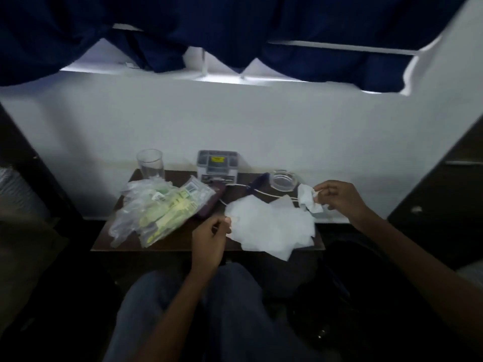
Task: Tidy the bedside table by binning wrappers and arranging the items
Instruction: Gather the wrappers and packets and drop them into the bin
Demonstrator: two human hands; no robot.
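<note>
In the head view, a small dark brown wooden counter [167, 242] is seen standing against a white wall [235, 121], below a window hung with a dark blue curtain [235, 30]. The left hand [209, 236] is held at the front middle of the counter with its fingers curled, and the left edge of a spread of flat white paper sheets [271, 228] is pinched between its thumb and fingertips. The sheets are laid over the front right part of the counter and overhang its front edge. The right hand [342, 198] is raised over the right rear corner, and a crumpled white tissue [308, 199] is gripped between its thumb and curled fingers, just beside a shallow round clear glass dish [285, 180]. The left half of the counter is covered by a heap of clear plastic wrappers [162, 212] printed in green and yellow, which partly overlies a flat dark purple item [211, 202] whose kind cannot be told. A tall clear drinking glass [151, 164] is stood upright at the left rear corner, and a small grey plastic box with a yellow label [217, 165] is placed at the rear middle against the wall. A thin white cord [264, 195] is run from the box area towards the sheets. Legs in blue jeans [235, 309] are seen below the counter.
</note>
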